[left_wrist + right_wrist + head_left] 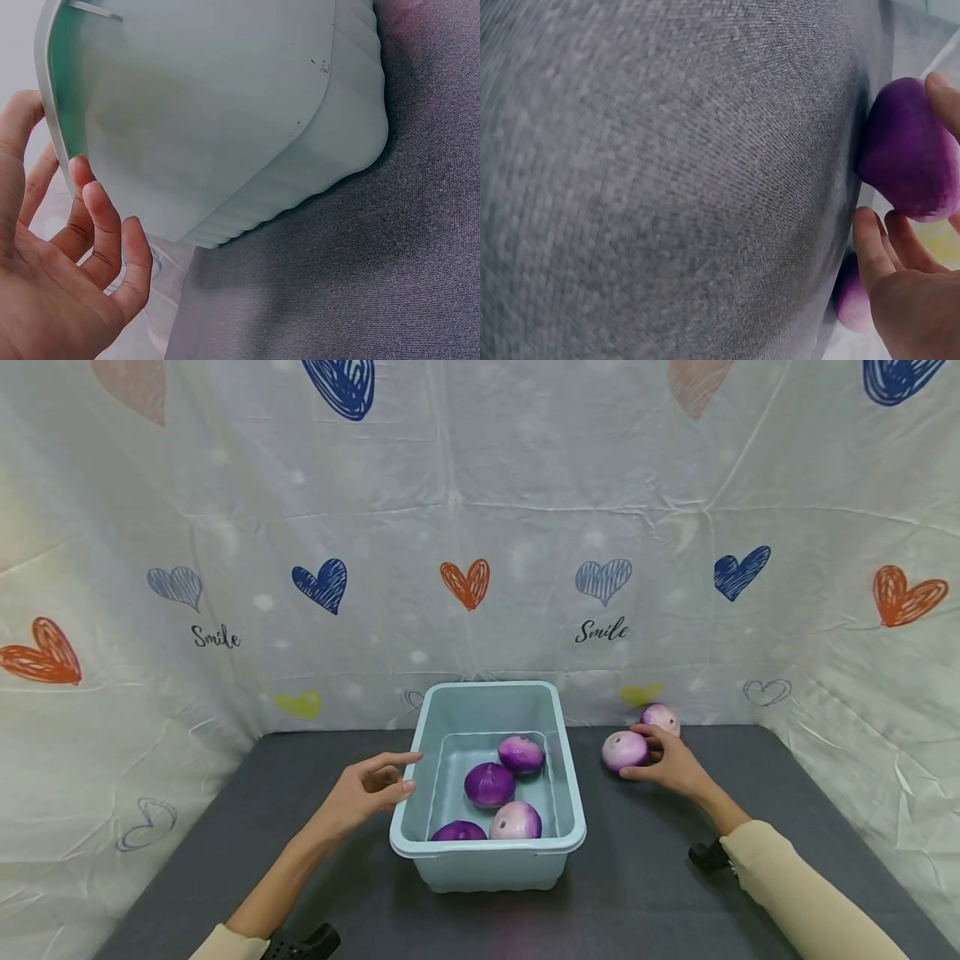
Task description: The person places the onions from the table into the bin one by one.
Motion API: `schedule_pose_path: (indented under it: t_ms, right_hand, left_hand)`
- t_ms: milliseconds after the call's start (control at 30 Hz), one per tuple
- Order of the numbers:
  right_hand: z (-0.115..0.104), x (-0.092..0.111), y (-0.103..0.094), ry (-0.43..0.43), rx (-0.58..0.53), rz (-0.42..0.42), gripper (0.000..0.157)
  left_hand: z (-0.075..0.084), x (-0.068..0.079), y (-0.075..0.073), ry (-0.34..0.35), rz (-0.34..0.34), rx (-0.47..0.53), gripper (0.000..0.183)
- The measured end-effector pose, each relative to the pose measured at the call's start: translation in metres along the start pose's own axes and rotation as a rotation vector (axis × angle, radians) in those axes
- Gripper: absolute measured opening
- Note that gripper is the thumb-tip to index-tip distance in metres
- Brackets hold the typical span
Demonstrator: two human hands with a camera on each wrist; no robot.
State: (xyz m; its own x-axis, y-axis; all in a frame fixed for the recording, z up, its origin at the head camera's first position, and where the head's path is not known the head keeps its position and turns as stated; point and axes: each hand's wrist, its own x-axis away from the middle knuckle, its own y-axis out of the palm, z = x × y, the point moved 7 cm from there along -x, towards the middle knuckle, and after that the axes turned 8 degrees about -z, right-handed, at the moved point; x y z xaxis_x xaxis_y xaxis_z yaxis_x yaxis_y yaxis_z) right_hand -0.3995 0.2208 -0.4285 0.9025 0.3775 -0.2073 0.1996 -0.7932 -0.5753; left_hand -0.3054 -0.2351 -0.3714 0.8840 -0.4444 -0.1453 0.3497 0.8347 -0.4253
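Observation:
A purple onion (625, 751) with a pale side is between the thumb and fingers of my right hand (670, 765), right of the bin. In the right wrist view the thumb presses one side of this onion (909, 154), with the fingertips at its lower edge. Another purple onion (663, 718) sits just behind that hand. My left hand (367, 787) is at the left rim of a light blue plastic bin (487, 870), index finger and thumb touching the rim, other fingers loosely bent outside the wall (217, 97). Several purple onions (490, 785) lie inside the bin.
A dark grey cloth (630, 893) covers the table. Behind it hangs a white curtain (525, 543) printed with hearts, coming down to the table's back edge. Both wrists carry a black strap, one being the right wrist strap (708, 857).

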Motion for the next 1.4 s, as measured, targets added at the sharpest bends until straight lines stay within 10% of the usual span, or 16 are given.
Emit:
schedule_pose_path:
  t_ms: [1400]
  right_hand:
    - [-0.020,0.023,-0.022,-0.014,-0.254,-0.040,0.076]
  left_hand:
    - [0.005,0.002,0.003,0.050,0.002,0.007,0.044]
